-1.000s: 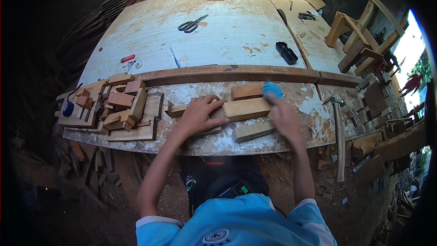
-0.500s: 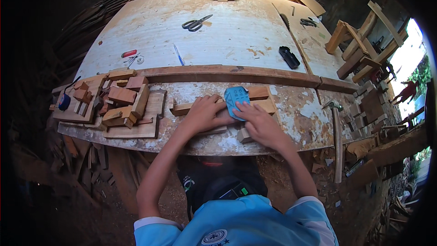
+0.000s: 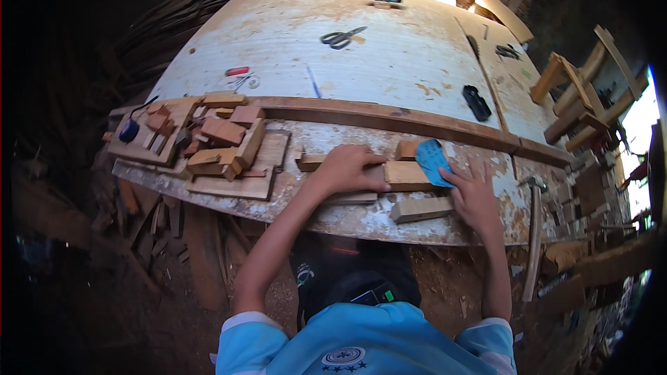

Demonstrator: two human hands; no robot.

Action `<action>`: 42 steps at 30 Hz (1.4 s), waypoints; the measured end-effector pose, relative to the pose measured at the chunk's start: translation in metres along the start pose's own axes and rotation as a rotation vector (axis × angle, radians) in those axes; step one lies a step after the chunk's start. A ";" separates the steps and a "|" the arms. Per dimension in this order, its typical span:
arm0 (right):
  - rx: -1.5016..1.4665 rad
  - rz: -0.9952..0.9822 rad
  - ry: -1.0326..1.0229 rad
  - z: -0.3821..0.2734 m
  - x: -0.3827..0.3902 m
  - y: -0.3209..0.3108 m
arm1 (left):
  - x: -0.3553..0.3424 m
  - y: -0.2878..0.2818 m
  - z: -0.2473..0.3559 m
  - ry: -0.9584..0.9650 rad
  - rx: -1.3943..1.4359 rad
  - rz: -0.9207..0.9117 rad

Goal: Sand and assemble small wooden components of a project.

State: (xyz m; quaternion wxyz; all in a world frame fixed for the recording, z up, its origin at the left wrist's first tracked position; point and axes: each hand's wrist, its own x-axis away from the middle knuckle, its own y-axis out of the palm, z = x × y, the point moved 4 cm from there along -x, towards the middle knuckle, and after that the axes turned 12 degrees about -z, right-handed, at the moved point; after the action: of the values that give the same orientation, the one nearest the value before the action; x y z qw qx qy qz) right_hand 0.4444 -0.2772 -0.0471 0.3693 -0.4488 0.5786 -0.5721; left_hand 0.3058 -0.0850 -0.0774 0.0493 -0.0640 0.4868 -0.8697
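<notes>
My left hand [image 3: 353, 169] grips the left end of a pale wooden block [image 3: 408, 176] lying on the worn bench, thumb on the near side. My right hand [image 3: 476, 193] holds a creased piece of blue sandpaper [image 3: 432, 161] by its right edge, against the block's right end. The other fingers of that hand are spread. Behind the block sits a reddish-brown wood piece [image 3: 407, 149], partly covered. In front of it lie a squared wooden block [image 3: 422, 210] and a flat wood strip [image 3: 352, 198]. Another narrow piece [image 3: 310, 161] pokes out left of my left hand.
Several wood offcuts [image 3: 222, 132] are heaped on boards at the left, beside a blue tape measure [image 3: 128, 130]. A long wooden rail [image 3: 389, 117] crosses the bench. Scissors [image 3: 340, 38], a pen [image 3: 313, 82] and a black tool [image 3: 476, 103] lie beyond. A hammer [image 3: 533, 236] overhangs the right front edge.
My right hand has slid right along the block with the sandpaper, uncovering the block's top. My left hand stays near the block's left end. The whole view has shifted with my head.
</notes>
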 end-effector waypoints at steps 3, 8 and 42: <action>-0.024 0.055 -0.079 0.003 -0.002 0.005 | -0.013 -0.006 -0.005 -0.016 0.041 -0.121; -0.048 0.162 -0.284 -0.023 -0.016 0.007 | -0.024 -0.013 -0.012 -0.006 0.300 -0.335; -0.390 0.003 -0.161 0.007 -0.025 0.028 | 0.151 -0.038 -0.060 -0.141 0.810 0.522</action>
State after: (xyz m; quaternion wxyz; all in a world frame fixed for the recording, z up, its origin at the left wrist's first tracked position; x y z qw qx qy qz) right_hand 0.4560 -0.2574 -0.0773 0.3215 -0.5553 0.6476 -0.4111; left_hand 0.1468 -0.0374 -0.0665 0.3198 0.0257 0.1047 -0.9413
